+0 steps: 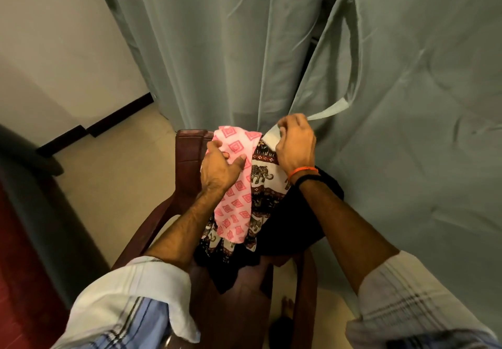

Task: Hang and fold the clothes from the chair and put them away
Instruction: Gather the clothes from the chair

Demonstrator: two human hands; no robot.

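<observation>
Grey-green curtains [244,49] back our maroon plastic chair [190,147]. Our left hand [218,168] grips the pink-patterned cloth [236,193], draped lengthwise over the elephant-print garment [267,183]. Our right hand [294,142] pinches a pale fabric strip [271,136] just beyond the pile.

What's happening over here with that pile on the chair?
A person is sorting clothes heaped on a dark red chair in front of a grey-green curtain. The left hand holds a pink-and-white patterned cloth, while the right hand pinches a pale strip of fabric. An elephant-print garment and a black garment lie underneath. Nothing looks folded yet.
</observation>
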